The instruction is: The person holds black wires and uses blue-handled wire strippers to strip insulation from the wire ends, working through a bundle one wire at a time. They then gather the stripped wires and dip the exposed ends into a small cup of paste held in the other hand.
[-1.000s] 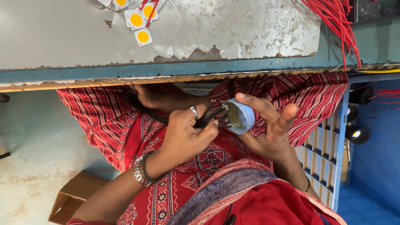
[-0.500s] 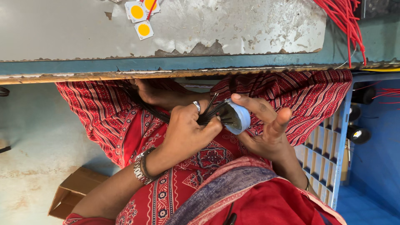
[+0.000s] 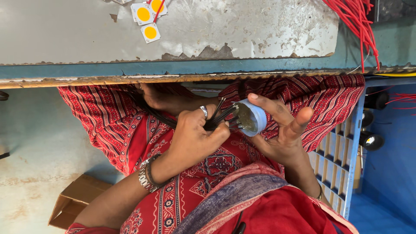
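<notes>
Your right hand (image 3: pixel 281 130) cradled a small round blue tub (image 3: pixel 251 118) of greyish paste over your lap, fingers spread around it; your left hand (image 3: pixel 197 134) pinched a bundle of black wires (image 3: pixel 216 119), ends dipped inside, below the bench (image 3: pixel 173 43)

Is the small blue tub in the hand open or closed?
Open. The blue tub has no lid; its dull paste shows, and the black wires reach its mouth.
</notes>
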